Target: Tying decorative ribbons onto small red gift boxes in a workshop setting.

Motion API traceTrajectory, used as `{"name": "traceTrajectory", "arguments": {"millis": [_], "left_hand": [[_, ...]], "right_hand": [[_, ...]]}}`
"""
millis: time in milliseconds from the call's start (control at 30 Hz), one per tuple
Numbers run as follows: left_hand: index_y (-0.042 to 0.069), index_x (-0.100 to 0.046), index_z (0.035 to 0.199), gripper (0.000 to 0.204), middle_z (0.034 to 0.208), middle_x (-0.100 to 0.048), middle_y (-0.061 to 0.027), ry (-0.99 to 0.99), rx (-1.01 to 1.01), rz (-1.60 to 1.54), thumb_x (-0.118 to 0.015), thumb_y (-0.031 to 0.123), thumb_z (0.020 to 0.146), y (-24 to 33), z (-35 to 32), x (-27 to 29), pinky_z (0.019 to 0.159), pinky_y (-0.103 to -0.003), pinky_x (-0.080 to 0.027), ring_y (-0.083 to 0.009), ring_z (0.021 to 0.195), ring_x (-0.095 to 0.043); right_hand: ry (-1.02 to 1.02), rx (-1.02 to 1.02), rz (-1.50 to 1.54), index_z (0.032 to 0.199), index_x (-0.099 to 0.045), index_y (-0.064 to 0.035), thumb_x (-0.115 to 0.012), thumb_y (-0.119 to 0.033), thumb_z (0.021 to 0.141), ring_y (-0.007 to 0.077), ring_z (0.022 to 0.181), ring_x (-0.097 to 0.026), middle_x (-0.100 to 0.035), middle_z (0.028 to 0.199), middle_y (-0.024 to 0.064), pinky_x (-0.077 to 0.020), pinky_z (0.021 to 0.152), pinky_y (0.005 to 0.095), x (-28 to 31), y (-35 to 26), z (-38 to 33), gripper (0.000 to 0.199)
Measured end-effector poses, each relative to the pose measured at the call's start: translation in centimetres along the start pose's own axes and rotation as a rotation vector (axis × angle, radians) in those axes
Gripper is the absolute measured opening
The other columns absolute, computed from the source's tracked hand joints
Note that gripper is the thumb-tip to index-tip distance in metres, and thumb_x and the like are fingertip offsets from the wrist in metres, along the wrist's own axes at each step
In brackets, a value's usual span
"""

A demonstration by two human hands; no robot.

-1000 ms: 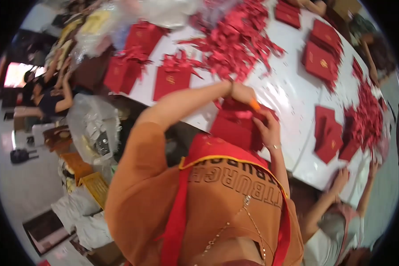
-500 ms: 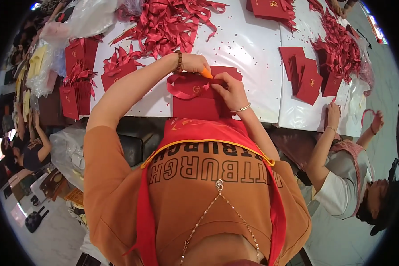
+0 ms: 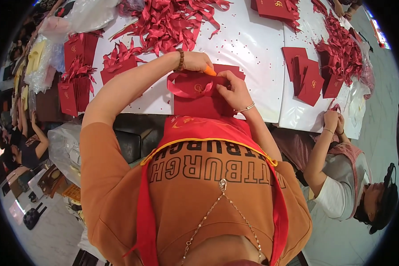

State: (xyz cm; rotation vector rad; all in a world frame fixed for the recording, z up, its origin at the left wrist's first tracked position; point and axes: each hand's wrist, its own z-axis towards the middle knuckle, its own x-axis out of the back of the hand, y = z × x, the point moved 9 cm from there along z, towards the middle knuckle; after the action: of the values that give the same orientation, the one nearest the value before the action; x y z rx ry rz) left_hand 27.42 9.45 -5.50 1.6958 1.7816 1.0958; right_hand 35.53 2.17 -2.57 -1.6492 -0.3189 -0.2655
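Observation:
A red paper bag (image 3: 204, 106) with a gold emblem lies flat before me at the table's edge, over other red card. A red satin ribbon (image 3: 181, 91) curves in a loop across its front, one end running up toward my fingers. My left hand (image 3: 197, 62) is closed at the bag's upper edge. An orange piece (image 3: 209, 71) shows at its fingertips; whether it is a finger cover or a small tool I cannot tell. Just right of it, my right hand (image 3: 235, 91) has thumb and forefinger pinched on the ribbon at the bag's upper right. The fingertips partly hide the ribbon.
Loose red ribbons (image 3: 164, 26) are heaped beyond my left forearm. Finished-looking red bags (image 3: 77, 95) stand stacked at left, with more bags (image 3: 309, 82) at right. A co-worker (image 3: 341, 177) sits at my right, hands at the table edge. Small red dots speckle the white tabletop (image 3: 257, 57).
Both my hands have shifted slightly right, still close together at the bag's upper edge. The co-worker at right has brought both hands together.

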Motion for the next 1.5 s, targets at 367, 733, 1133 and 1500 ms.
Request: {"name": "traceTrajectory", "arguments": {"millis": [367,733,1133,1500], "left_hand": [[0.004,-0.065,0.081,0.016,0.066,-0.055,0.0040,0.004,0.038,-0.141,-0.058,0.018,0.078,-1.5,0.8,-0.6,0.057,-0.020,-0.036,-0.0040,0.061,-0.046],[0.005,-0.063,0.079,0.010,0.070,-0.055,0.0045,0.088,-0.057,-0.152,-0.060,0.014,0.077,0.0,-0.3,0.1,0.050,-0.019,-0.033,-0.0031,0.058,-0.044],[0.007,-0.053,0.085,0.012,0.061,-0.049,0.0015,0.316,-0.024,-0.457,-0.052,0.019,0.085,-0.9,0.9,1.6,0.037,-0.019,-0.025,-0.0058,0.045,-0.040],[0.000,-0.055,0.088,0.017,0.070,-0.054,-0.0018,0.566,-0.203,-0.721,-0.050,0.016,0.087,-0.5,-1.5,8.9,0.039,-0.022,-0.028,-0.0065,0.045,-0.039]], "right_hand": [[0.077,0.037,-0.212,0.090,-0.056,-0.0012,-0.071,-0.021,0.073,0.0087,0.056,-0.051,-0.057,0.065,0.0047,-0.0413,0.052,0.0236,-0.3,-1.4,0.2,0.031],[0.126,0.087,-0.090,0.083,-0.057,-0.0028,-0.069,-0.015,0.072,0.0213,0.056,-0.054,-0.057,0.066,0.0104,-0.0429,0.054,0.0301,0.0,-1.7,0.0,0.020],[0.368,0.563,-0.458,0.085,-0.057,-0.0036,-0.069,-0.012,0.071,0.0177,0.057,-0.053,-0.058,0.074,0.0073,-0.0422,0.054,0.0274,1.4,-6.0,-1.6,0.020],[-0.023,-0.029,0.369,0.096,-0.053,-0.0059,-0.066,-0.006,0.075,0.0047,0.065,-0.048,-0.054,0.080,-0.0002,-0.0390,0.056,0.0188,-0.7,0.5,-1.3,0.024]]}}
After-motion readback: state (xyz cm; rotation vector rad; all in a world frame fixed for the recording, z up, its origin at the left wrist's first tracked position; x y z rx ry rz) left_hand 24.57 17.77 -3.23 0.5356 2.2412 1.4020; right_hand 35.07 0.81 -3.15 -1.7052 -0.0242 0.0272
